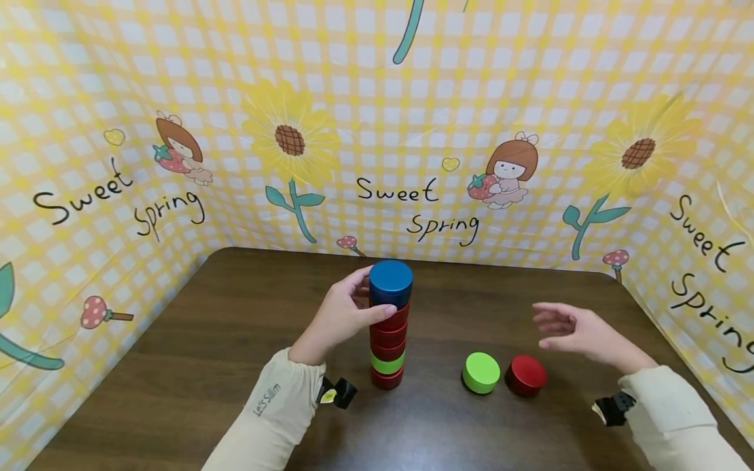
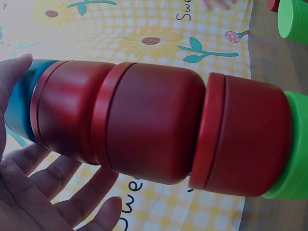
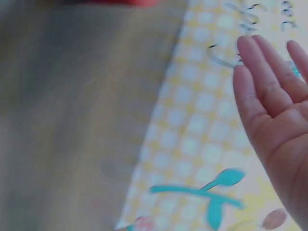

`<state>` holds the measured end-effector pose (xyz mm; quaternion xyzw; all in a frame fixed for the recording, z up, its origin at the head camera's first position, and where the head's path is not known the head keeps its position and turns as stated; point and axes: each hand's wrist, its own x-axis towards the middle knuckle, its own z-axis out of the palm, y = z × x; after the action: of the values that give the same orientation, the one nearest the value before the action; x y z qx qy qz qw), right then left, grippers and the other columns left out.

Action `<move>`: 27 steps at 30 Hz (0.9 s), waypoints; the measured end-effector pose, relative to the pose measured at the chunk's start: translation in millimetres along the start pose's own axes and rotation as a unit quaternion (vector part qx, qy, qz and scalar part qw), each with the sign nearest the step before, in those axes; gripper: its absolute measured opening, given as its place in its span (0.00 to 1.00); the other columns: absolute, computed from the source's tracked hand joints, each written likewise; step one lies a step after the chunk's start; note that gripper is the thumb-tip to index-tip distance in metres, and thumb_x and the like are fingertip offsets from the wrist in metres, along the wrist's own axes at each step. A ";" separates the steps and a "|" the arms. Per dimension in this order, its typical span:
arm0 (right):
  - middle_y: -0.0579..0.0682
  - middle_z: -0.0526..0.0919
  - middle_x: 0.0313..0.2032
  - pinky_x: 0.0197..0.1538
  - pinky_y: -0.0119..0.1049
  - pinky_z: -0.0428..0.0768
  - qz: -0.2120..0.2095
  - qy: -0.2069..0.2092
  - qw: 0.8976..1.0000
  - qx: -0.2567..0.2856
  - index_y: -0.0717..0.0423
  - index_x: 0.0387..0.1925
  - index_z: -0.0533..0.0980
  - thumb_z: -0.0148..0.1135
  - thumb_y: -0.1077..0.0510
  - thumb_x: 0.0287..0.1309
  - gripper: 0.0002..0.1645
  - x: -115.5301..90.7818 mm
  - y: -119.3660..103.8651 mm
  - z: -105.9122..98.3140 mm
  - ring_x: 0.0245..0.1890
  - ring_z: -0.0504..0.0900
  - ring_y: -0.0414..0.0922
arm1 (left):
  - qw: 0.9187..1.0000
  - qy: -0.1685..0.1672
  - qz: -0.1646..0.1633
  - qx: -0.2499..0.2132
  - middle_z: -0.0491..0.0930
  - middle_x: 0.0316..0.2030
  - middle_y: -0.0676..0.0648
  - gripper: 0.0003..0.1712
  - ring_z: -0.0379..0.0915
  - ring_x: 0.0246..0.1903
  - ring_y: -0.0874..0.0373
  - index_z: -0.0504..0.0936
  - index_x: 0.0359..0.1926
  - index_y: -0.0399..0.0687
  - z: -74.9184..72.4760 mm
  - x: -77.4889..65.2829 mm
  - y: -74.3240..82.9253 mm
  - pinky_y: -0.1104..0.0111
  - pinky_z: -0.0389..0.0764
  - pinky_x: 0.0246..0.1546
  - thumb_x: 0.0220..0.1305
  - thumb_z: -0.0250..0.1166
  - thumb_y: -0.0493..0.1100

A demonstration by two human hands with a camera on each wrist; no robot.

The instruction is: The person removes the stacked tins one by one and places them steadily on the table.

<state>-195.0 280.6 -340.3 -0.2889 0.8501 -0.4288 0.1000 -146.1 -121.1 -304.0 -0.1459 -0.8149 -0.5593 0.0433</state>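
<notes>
A tall upright stack of round tins stands on the table. A blue tin (image 1: 391, 277) is on top, then three red tins (image 2: 154, 122), a green tin (image 1: 387, 362) and a red tin (image 1: 387, 377) at the bottom. My left hand (image 1: 347, 315) grips the stack's top from the left, thumb across the front at the blue tin's lower edge, fingers partly hidden behind. Over the table's right side, my right hand (image 1: 580, 332) is held in the air with nothing in it. Below and left of it lie a loose red tin (image 1: 526, 376) and a loose green tin (image 1: 481, 373).
The dark wooden table (image 1: 265, 288) has rounded back corners. A yellow checked cloth (image 1: 377, 118) printed with sunflowers hangs behind it and along both sides. Small black cameras (image 1: 338, 393) are worn at the sleeve cuffs. The two loose tins stand side by side, right of the stack.
</notes>
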 end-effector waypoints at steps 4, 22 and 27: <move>0.68 0.77 0.49 0.43 0.30 0.79 -0.012 0.027 1.000 0.002 0.75 0.61 0.64 0.66 0.66 0.55 0.34 19.0 -25.4 4.8 0.43 0.78 0.29 | 1.000 0.001 -0.003 0.000 0.77 0.52 0.38 0.35 0.72 0.50 0.44 0.68 0.65 0.39 0.0 -1.0 -3.4 0.51 0.75 0.49 0.58 0.69 0.40; 0.62 0.76 0.49 0.49 0.38 0.79 -0.089 0.015 0.994 0.057 0.70 0.63 0.65 0.67 0.68 0.52 0.36 88.5 -112.9 46.2 0.47 0.80 0.47 | 1.000 0.004 -0.006 -0.015 0.78 0.50 0.39 0.36 0.73 0.48 0.44 0.68 0.63 0.40 3.2 -3.6 -10.9 0.51 0.75 0.49 0.54 0.71 0.38; 0.63 0.76 0.53 0.57 0.46 0.74 -0.106 0.004 0.992 0.063 0.69 0.63 0.65 0.68 0.68 0.52 0.37 98.7 -124.4 57.6 0.54 0.76 0.54 | 1.000 0.008 -0.012 -0.011 0.78 0.50 0.39 0.36 0.73 0.48 0.45 0.69 0.63 0.40 2.6 -5.1 -12.1 0.53 0.76 0.48 0.54 0.71 0.39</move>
<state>-200.7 127.2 -270.0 -0.3687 0.7862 -0.4912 0.0690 -144.5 -123.6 -317.0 -0.1319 -0.8101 -0.5698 0.0420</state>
